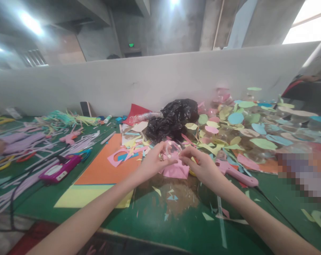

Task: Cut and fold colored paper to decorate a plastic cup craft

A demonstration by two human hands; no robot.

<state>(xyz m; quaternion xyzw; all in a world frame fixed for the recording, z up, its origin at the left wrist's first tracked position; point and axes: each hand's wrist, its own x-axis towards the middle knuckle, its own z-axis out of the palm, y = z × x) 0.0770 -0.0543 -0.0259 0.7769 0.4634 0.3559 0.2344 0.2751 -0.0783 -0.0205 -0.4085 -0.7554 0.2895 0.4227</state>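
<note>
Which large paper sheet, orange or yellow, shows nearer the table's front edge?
The yellow sheet: its visible part lies in front of the orange sheet.

No legible txt, green bkgd sign (131,45) too small

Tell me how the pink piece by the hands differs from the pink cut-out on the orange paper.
Place: the pink piece sits between the left hand and right hand, while the pink cut-out lies on the orange paper, apart from both.
Shape: the pink cut-out has a large rounded opening; the pink piece shows none in its visible part.
Shared: both are pink and look like paper.
</note>
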